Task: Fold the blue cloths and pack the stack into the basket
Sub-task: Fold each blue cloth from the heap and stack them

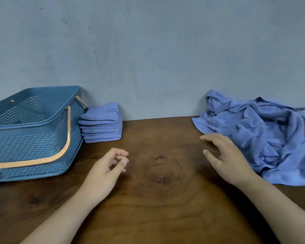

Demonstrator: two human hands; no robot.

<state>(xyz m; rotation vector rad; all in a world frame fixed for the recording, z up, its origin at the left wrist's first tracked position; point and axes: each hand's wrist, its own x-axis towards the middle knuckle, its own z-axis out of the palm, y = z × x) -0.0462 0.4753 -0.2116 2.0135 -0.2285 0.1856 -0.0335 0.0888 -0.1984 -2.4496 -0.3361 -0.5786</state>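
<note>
Blue cloths [264, 136] lie in a crumpled heap at the 2 o'clock side of the tabletop [157, 208], pushed up against the grey wall [148, 50]. The heap sits just beside the right hand [225, 155], from its 1 to its 4 o'clock. That hand's fingers [211, 137] are spread and released, grasping nothing, and whether its outer edge brushes the cloth cannot be told. The left hand [106, 170] hovers at mid-tabletop with its fingers [121, 153] loosely curled toward the thumb, also grasping nothing. At its 11 o'clock, well apart from it, stands a neat stack [101, 123] of folded cloths, touching the end wall of the blue basket [30, 138] at 9 o'clock. The basket's tan handle [63, 150] hangs down over its near wall. The frame's left edge cuts off the basket, and the right edge cuts off the heap. How many cloths the heap holds is unclear among the folds, and the small lettering on the top folded cloth is too faint to read.
</note>
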